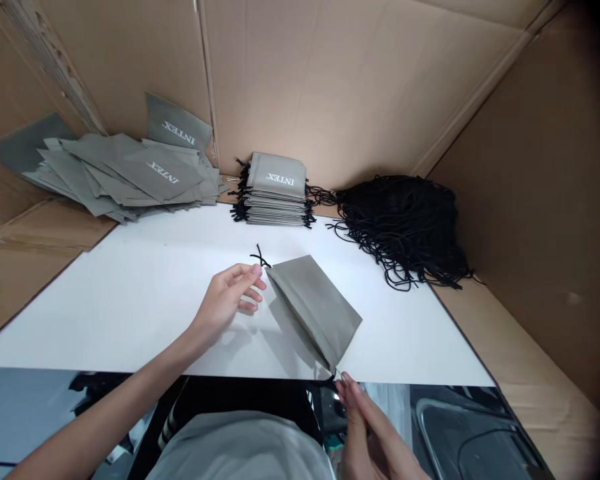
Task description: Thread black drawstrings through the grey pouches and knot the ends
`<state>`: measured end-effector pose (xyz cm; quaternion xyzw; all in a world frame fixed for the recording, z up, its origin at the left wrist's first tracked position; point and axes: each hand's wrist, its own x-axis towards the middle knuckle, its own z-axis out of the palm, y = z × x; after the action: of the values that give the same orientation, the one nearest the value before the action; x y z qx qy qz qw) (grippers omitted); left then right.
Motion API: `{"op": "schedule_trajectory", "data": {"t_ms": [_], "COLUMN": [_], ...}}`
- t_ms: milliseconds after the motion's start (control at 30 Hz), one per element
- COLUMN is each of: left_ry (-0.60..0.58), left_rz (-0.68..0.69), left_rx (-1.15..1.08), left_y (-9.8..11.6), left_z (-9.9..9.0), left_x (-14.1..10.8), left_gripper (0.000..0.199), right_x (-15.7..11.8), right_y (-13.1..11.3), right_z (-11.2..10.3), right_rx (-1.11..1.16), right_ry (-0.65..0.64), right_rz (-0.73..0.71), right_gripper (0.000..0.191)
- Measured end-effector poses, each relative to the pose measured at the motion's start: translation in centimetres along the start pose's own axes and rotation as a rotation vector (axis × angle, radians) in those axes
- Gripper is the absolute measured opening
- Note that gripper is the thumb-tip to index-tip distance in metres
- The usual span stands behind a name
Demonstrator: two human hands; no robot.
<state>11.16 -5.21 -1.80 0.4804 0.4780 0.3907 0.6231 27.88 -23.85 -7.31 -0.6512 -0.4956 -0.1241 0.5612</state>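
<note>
A flat grey drawstring pouch [317,303] slants across the white tabletop in front of me, its opening edge facing me and casting a shadow. Short black cord ends [261,257] stick out at its upper left corner. There, my left hand [230,293] pinches thumb and forefinger at the cord, with the other fingers loosely curled. At the pouch's lower corner, by the table's front edge, my right hand [367,423] has its fingertips pressed together on a thin, light, wire-like piece. A bit of black cord shows beside that corner; the piece itself is mostly hidden.
Loose grey pouches [145,170] lie heaped at the back left. A neat stack of corded pouches [277,190], the top one printed INTEX, stands at the back middle. Black cords [400,227] form a pile at right. Cardboard walls [340,80] enclose the white tabletop [145,287].
</note>
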Motion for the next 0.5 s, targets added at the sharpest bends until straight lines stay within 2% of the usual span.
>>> {"op": "schedule_trajectory", "data": {"t_ms": [167, 300, 500], "left_ry": [-0.002, -0.005, 0.007], "left_rz": [-0.014, -0.034, -0.046], "left_rx": [-0.037, -0.067, -0.088], "left_y": [-0.6, -1.1, -1.2], "left_z": [1.1, 1.3, 1.4], "left_x": [0.1, 0.5, 0.9], "left_gripper": [0.041, 0.035, 0.029], "right_x": [0.0, -0.4, -0.9], "right_y": [-1.1, -1.0, -0.2], "right_z": [0.6, 0.4, -0.1], "right_rx": [-0.072, -0.076, -0.047], "right_ry": [0.073, 0.030, -0.037], "right_rz": [0.022, 0.007, -0.007], "right_gripper": [0.017, 0.017, 0.027]}}
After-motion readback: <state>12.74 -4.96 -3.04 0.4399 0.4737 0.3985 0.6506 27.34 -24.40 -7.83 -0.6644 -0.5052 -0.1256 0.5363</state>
